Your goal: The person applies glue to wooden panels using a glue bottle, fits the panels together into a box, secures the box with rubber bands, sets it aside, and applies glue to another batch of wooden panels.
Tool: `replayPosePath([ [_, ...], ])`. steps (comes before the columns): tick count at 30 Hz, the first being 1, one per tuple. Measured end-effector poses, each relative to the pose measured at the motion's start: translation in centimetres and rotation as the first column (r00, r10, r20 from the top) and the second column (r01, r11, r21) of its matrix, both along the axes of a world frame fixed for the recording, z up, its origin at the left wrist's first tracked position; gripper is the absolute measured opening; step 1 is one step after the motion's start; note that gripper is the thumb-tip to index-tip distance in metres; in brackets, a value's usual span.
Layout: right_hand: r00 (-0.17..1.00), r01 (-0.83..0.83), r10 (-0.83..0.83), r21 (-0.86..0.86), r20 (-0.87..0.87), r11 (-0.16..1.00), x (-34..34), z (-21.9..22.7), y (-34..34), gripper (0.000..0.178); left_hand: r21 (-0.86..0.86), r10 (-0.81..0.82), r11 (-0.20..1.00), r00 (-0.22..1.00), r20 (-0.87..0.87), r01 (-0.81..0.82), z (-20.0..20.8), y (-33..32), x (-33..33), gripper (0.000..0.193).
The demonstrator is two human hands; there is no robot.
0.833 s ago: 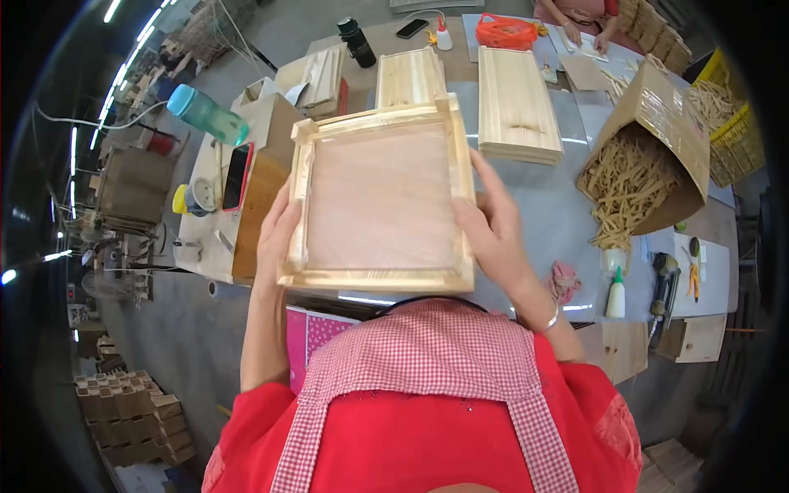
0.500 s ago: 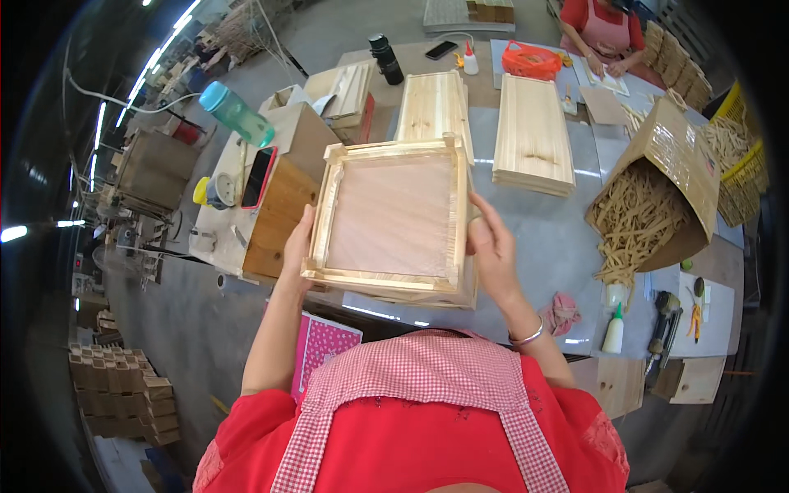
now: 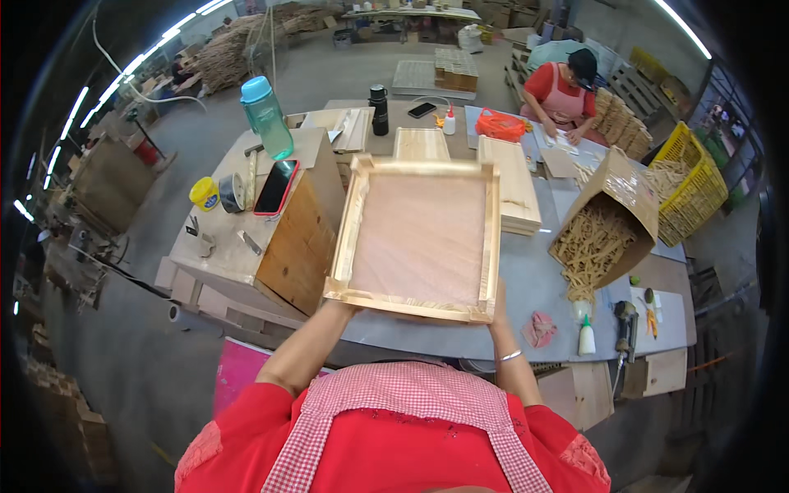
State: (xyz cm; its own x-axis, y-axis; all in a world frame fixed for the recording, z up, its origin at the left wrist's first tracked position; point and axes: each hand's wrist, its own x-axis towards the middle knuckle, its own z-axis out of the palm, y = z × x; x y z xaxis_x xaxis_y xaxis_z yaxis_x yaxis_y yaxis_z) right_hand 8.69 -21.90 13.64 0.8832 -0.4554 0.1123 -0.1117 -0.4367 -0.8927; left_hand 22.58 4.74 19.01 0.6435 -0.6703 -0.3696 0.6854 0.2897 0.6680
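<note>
A square, pale wooden box point(image 3: 419, 234) with a raised rim and small corner blocks is held up over the table by both my hands. Its thin, flat panel faces me. My left hand point(image 3: 340, 309) grips it by the lower left corner, and most of that hand's fingers are hidden behind the wood. At the lower right corner my right hand point(image 3: 498, 314) holds on, its fingers also largely out of sight. Behind the box lie stacked wooden boards point(image 3: 511, 185) and another board stack point(image 3: 421, 144).
A cardboard carton point(image 3: 618, 215) spills wooden strips on the right, near a glue bottle point(image 3: 586, 338), a pink cloth point(image 3: 540, 329) and a power tool point(image 3: 625, 327). At left, a side stand carries a teal bottle point(image 3: 269, 123) and red-edged phone point(image 3: 277, 187). A co-worker point(image 3: 561, 94) works across the table.
My hands have shifted from the box's sides to its lower corners, and the box is lifted farther from me. The view has tilted up, showing more of the room.
</note>
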Motion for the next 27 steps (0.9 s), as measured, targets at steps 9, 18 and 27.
replayPosePath([
  [9,0.860,-0.004,-0.008,0.022,0.510,1.000,2.2,18.4,0.0,0.054,-0.241,-0.018,0.966,0.954,0.300,0.094,13.9,-1.7,7.5,0.082],
  [18,0.849,-0.215,-0.082,0.483,0.522,0.849,-3.4,14.8,2.4,0.065,-0.085,-0.006,0.996,0.927,0.376,0.041,12.3,1.0,1.8,0.087],
  [27,0.815,-0.058,-0.394,0.738,0.424,0.672,-6.5,3.8,-0.1,0.063,-0.167,0.078,0.985,0.961,0.266,-0.034,7.0,-0.2,-3.9,0.076],
])
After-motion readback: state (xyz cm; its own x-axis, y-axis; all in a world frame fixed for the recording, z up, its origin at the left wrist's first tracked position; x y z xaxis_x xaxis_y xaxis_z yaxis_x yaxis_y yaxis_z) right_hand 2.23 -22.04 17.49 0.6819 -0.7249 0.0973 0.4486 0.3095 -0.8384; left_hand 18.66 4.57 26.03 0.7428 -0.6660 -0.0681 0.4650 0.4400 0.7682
